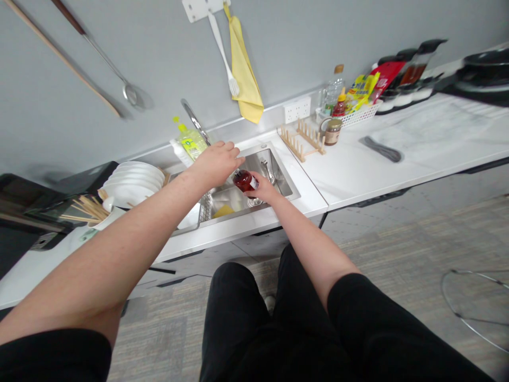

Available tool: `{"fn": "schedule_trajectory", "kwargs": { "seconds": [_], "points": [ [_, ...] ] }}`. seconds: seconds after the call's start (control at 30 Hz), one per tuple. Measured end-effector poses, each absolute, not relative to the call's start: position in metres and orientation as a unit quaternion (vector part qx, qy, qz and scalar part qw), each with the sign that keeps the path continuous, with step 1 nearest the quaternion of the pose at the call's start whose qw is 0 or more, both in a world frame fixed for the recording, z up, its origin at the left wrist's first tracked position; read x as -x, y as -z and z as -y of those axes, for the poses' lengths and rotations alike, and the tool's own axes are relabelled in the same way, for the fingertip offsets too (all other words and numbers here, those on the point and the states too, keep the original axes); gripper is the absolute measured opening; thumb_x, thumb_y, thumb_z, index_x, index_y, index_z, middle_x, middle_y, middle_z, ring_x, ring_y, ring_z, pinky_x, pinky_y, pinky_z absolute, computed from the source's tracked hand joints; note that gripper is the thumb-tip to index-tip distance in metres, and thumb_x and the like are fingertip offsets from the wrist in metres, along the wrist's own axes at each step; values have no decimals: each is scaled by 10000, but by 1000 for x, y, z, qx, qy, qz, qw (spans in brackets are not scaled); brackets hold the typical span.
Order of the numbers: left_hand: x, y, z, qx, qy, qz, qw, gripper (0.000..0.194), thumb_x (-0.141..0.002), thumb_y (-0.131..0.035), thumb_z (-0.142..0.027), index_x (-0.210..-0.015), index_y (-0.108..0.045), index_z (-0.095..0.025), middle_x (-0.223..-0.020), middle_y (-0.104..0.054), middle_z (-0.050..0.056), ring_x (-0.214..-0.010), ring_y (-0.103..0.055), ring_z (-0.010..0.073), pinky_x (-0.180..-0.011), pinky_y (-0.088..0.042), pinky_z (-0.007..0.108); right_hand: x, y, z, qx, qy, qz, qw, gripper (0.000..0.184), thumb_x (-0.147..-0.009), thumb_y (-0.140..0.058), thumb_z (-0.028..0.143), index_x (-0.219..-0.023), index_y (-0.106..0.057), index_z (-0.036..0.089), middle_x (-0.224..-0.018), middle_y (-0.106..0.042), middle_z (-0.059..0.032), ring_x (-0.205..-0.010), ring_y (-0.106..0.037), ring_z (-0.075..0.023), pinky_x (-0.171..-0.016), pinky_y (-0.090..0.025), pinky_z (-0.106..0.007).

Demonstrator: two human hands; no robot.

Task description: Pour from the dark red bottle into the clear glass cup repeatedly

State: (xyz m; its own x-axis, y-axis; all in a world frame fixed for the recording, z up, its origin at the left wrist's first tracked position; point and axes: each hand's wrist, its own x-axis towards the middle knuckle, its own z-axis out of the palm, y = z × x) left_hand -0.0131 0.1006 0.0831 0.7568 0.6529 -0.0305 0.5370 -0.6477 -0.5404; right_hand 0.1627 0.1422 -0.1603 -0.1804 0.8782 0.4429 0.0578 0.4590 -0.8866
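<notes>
The fingers of the right hand (264, 191) curl closely around a dark red bottle (243, 180) with a white label, and the bottle tilts over the stainless steel sink (284, 192). The left hand (214, 164) is just beside the bottle, its fingers held nearly straight and open, holding nothing; whether they touch the bottle cannot be told. Beneath both hands, a yellow sponge (222, 211) lies in the sink. Behind the sink stand a curved faucet (194, 121) and a bottle of yellow-green dish soap (191, 144). Left of the sink, white plates (133, 183) stand in a row, beyond a white holder of wooden chopsticks (89, 209). Right of the sink are a wooden rack (302, 140) and a glass jar (333, 131). A yellow cloth (243, 69) hangs on the wall above the sink.
</notes>
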Motion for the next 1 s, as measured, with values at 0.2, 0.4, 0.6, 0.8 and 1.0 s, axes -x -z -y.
{"fn": "schedule_trajectory", "kwargs": {
  "seconds": [0.2,0.4,0.6,0.8,1.0],
  "points": [
    [17,-83,-102,901,-107,341,246,759,-921,-749,-255,-1671,-636,-286,-1391,-747,182,-1415,-590,418,-1171,-392,553,-163,157,-140,353,-386,666,532,906,-640,-1011,346,-1485,-711,212,-1370,-814,-106,-1198,-757,-357,-1162,-586,-565],
    [36,-77,-101,901,-65,370,215,905,-812,-767,-228,-1702,-608,-262,-1377,-751,198,-1376,-608,436,-1150,-462,580,-161,161,-143,337,-400,665,534,939,-625,-1027,338,-1505,-711,250,-1403,-810,-86,-1271,-753,-363,-1213,-572,-579],
    [58,-59,-107,900,3,404,162,919,-782,-730,-217,-1693,-614,-194,-1408,-737,196,-1343,-647,422,-1169,-522,570,-159,170,-148,327,-409,670,526,983,-637,-1046,374,-1544,-692,239,-1474,-781,-108,-1363,-728,-379,-1257,-544,-571],
    [89,-21,-114,874,134,463,56,905,-788,-793,-293,-1668,-620,-176,-1504,-725,187,-1395,-665,399,-1234,-522,564,-161,164,-144,340,-408,678,509,977,-647,-1037,397,-1549,-690,250,-1496,-770,-101,-1409,-706,-379,-1266,-524,-550],
    [123,47,-110,742,325,560,-176,1012,-736,-931,-369,-1669,-572,-212,-1438,-765,144,-1278,-743,318,-1130,-603,489,-163,158,-141,361,-410,676,494,995,-652,-1035,458,-1550,-682,216,-1459,-780,-127,-1349,-724,-385,-1228,-541,-556]
  ]
}}
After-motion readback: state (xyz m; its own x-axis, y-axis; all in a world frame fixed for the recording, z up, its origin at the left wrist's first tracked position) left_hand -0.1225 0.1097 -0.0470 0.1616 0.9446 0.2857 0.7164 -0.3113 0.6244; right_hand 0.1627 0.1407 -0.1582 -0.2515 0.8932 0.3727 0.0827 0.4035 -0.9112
